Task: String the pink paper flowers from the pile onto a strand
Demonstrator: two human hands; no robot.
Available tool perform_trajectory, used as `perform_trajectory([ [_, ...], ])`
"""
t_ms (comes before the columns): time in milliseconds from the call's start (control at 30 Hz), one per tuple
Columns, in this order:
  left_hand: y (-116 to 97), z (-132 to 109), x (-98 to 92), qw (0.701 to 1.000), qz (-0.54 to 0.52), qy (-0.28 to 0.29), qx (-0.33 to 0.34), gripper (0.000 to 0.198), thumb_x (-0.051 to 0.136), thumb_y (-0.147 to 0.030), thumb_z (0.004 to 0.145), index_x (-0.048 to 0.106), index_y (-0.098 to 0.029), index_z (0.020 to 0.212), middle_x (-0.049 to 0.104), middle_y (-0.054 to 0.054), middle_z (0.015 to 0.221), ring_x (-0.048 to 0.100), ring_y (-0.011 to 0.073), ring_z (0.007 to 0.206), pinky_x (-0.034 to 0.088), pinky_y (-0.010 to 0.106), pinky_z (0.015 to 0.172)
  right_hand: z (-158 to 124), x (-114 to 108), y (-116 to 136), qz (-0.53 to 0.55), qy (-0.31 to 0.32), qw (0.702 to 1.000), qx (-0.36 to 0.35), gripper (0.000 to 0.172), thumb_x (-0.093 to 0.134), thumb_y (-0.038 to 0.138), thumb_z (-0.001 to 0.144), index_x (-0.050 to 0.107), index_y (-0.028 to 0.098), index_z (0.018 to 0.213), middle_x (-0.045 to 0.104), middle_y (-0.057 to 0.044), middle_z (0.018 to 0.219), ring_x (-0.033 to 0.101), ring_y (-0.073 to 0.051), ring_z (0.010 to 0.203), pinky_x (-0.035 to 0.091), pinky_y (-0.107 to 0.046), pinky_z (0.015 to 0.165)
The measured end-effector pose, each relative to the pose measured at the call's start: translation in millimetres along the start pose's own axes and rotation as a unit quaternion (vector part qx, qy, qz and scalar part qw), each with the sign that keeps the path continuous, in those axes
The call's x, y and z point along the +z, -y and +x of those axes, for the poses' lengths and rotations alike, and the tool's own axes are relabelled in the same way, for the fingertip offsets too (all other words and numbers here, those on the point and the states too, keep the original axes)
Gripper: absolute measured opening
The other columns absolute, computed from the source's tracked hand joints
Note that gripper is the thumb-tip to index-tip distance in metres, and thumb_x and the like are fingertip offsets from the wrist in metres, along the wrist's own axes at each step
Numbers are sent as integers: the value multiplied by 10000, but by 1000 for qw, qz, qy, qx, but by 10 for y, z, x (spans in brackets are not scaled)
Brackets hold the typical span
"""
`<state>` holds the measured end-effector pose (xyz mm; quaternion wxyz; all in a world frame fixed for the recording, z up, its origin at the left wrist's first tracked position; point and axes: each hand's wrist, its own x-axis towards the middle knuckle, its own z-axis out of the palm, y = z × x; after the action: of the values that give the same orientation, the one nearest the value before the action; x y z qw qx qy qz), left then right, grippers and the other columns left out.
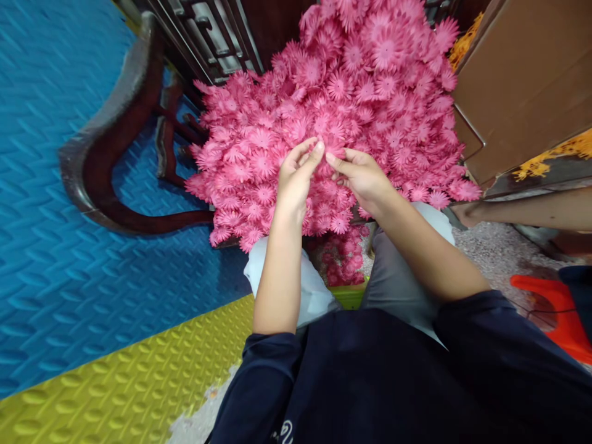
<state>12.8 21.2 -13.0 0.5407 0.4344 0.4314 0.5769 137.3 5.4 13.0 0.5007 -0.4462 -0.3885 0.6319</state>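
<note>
My left hand (296,179) and my right hand (365,179) come together over a big heap of pink artificial flowers (263,163). Between their fingertips is a single pink flower (333,148), its petals pinched by thumb and fingers on either side. Both hands are closed, with the thumbs uppermost. The held flower blends into the matching ones behind it, so its exact outline is hard to make out. Each flower has many narrow petals around a small centre.
A dark wooden chair arm (99,166) curves at the left, above blue matting (41,246) and a yellow mat strip (139,370). Brown cardboard (522,80) stands at the right, by orange flowers (555,154). Another person's leg (536,209) and a red stool (555,314) are lower right.
</note>
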Motion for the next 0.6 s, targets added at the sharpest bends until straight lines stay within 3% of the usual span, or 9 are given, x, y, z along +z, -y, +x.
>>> perform_trajectory([
  [133, -26, -25, 30, 1000, -5, -2, -18, 461, 839, -542, 508, 662, -184, 738, 675, 21, 828, 641, 152, 852, 525, 272, 806, 18, 14, -15, -27, -25, 999, -3, 291, 749, 400, 711, 570, 178, 651, 483, 59, 589, 399, -47, 534, 382, -200, 566],
  [367, -102, -60, 80, 1000, 14, -16, -20, 261, 786, -357, 696, 604, -184, 623, 571, -24, 634, 562, 108, 702, 453, 233, 701, -5, 42, -30, -82, -53, 995, -35, 464, 640, 571, 751, 447, 187, 578, 411, 40, 565, 393, -63, 553, 358, -218, 555],
  [600, -75, -73, 108, 999, 27, -36, -2, 448, 740, -450, 717, 448, -181, 511, 407, -43, 525, 477, 97, 603, 407, 234, 635, -3, 5, -6, -79, -50, 994, -57, 248, 709, 351, 745, 532, 187, 687, 510, 46, 653, 472, -67, 653, 408, -212, 651],
])
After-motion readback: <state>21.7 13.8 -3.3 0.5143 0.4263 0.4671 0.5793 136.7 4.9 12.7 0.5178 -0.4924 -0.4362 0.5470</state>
